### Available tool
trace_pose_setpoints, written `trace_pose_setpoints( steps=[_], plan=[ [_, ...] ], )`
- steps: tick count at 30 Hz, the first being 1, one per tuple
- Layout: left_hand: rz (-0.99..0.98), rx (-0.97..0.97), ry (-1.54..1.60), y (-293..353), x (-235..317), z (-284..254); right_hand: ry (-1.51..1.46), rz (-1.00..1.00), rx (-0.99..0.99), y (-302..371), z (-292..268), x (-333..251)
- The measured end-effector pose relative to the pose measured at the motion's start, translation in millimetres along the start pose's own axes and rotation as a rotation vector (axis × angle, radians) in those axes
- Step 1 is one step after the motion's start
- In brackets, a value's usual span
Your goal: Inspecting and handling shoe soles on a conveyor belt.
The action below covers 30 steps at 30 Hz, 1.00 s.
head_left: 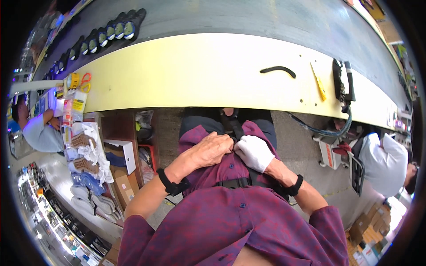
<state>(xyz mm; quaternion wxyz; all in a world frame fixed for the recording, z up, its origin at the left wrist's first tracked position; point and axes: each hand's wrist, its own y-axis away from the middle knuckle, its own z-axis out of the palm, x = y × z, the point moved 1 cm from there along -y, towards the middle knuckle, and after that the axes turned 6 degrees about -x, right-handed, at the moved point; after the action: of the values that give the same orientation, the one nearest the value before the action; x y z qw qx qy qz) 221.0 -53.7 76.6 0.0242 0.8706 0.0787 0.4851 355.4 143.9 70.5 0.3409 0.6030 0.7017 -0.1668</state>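
Over my lap, my left hand (209, 149) is bare, its fingers curled together. My right hand (254, 152) wears a white glove and is closed too, its fingertips almost meeting the left ones. Between and just beyond them run black straps (237, 128), over the lower front of my purple patterned shirt (230, 166). Whatever the fingers pinch is hidden behind them. A black buckled belt (234, 183) crosses my waist. Each wrist carries a black band.
A pale yellow bench (191, 73) spans ahead, bearing a curved black strip (278, 70), yellow cutter (320, 86), black hosed tool (344, 82) and scissors (86, 82). Dark shoes (106, 35) line the grey conveyor (213, 17). Co-workers sit left (42, 133) and right (384, 166).
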Motion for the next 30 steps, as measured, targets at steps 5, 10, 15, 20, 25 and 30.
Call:
trace_pose_setpoints(
  steps=[5, 10, 15, 20, 25, 30],
  plan=[
    [-0.036, 0.044, -0.128, -5, -4, 19, 0.156, -0.049, -0.133, 2, 3, 7],
    [0.021, 0.324, 0.053, -14, 7, 29, -0.008, -0.107, 0.220, 10, -1, 6],
    [-0.115, 0.257, 0.245, -11, 6, 35, -0.041, -0.112, 0.293, 14, 1, 7],
    [-0.160, 0.246, 0.426, -13, -3, 37, -0.063, -0.111, 0.290, 12, 10, 14],
    [-0.189, 0.251, 0.444, -15, -7, 38, -0.059, -0.135, 0.287, 10, 20, 22],
    [-0.163, 0.289, 0.497, -14, -13, 45, -0.148, -0.020, 0.087, 16, 13, 10]
  ],
)
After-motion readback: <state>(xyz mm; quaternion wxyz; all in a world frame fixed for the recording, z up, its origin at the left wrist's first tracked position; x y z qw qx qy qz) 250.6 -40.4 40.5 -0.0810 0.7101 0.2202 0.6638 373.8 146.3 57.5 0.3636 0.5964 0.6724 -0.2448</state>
